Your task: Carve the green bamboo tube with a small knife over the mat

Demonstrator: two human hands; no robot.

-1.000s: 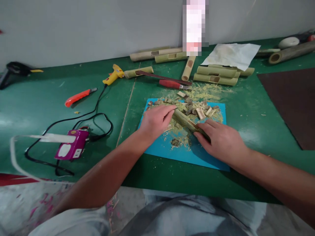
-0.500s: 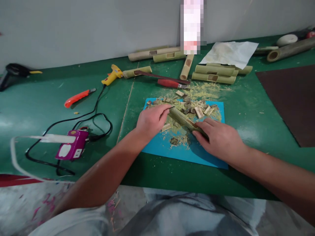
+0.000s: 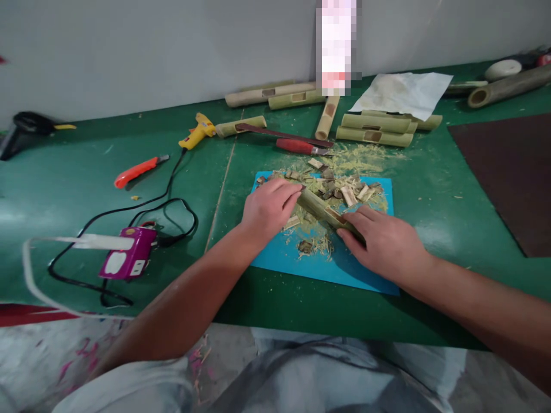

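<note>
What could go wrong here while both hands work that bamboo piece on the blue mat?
The left hand seems to press a thin tool into the bamboo piece toward the right hand, so a slip might nick its fingers. Loose chips under the piece could let it roll on the blue mat. The red-handled knife lies close behind, within a stray reach.

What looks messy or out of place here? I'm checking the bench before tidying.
Shavings and wood chips are strewn over the blue mat and spill past its far edge onto the table. A knife and an orange cutter lie loose there. Nothing looks broken.
</note>
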